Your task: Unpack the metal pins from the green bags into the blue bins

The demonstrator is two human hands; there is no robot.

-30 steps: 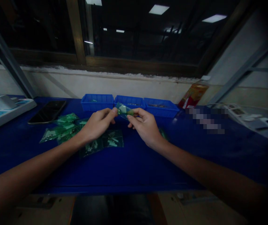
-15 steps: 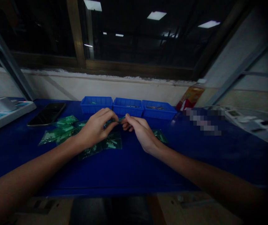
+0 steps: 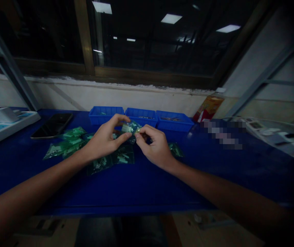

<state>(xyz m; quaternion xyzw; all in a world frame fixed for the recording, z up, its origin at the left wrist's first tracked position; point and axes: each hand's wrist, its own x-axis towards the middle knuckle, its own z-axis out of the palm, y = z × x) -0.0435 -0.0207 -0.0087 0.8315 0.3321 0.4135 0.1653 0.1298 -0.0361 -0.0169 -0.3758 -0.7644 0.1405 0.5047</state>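
Note:
Between my two hands, above the table, is a small green-tinted plastic bag (image 3: 128,127) with pale pieces inside. My right hand (image 3: 157,145) pinches its right edge between thumb and fingers. My left hand (image 3: 107,139) holds the bag's left side, with the thumb along the lower edge and the forefinger raised above. Under and beside my left hand lie several similar filled bags (image 3: 71,142), heaped toward the left. One more filled bag (image 3: 175,150) lies partly hidden behind my right hand.
Three blue bins, left (image 3: 106,118), middle (image 3: 141,113) and right (image 3: 174,125), stand in a row at the back of the blue table (image 3: 147,188), with small parts inside. A phone (image 3: 51,126) and a power strip (image 3: 13,125) lie left. An orange-red packet (image 3: 210,108) leans against the wall.
The bag has turned so that its face with the pale pieces shows. My right hand's fingers have curled into a pinch on its edge, and my left forefinger has lifted.

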